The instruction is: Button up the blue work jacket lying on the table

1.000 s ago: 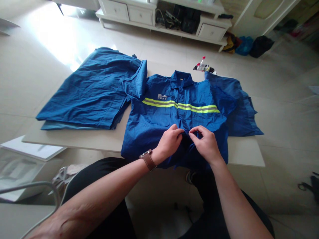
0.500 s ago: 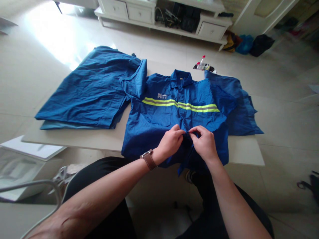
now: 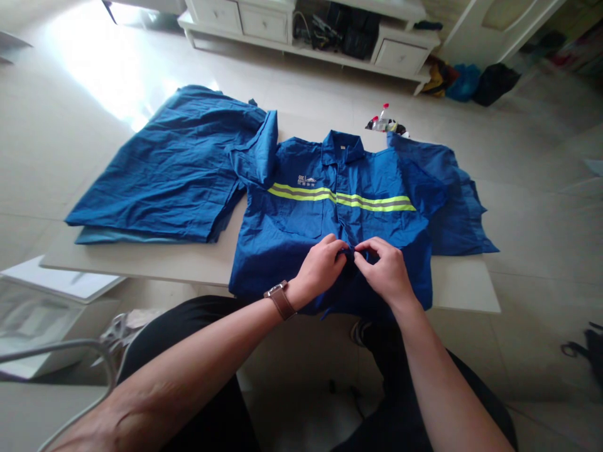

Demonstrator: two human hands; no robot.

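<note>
A blue work jacket (image 3: 301,216) lies front up on the table, its collar away from me and a yellow-and-grey reflective stripe across its chest. My left hand (image 3: 324,263), with a brown watch strap at the wrist, pinches the jacket's front edge below the stripe. Close beside it, my right hand (image 3: 384,267) pinches the same front opening between thumb and fingertips. Whatever button or fastener sits between the fingertips is too small to make out. The jacket's hem hangs over the near table edge.
Folded blue garments (image 3: 160,169) are piled on the left of the table (image 3: 461,282); more blue cloth (image 3: 455,201) lies at the right. Behind the jacket stand bottles with red caps (image 3: 384,116). A white cabinet (image 3: 264,28) is across the floor, and a white box (image 3: 61,282) stands at left.
Both hands have shifted slightly at the front opening, the right fingertips moving a little left. The loose cloth tip hanging below the hem has swung left and up.
</note>
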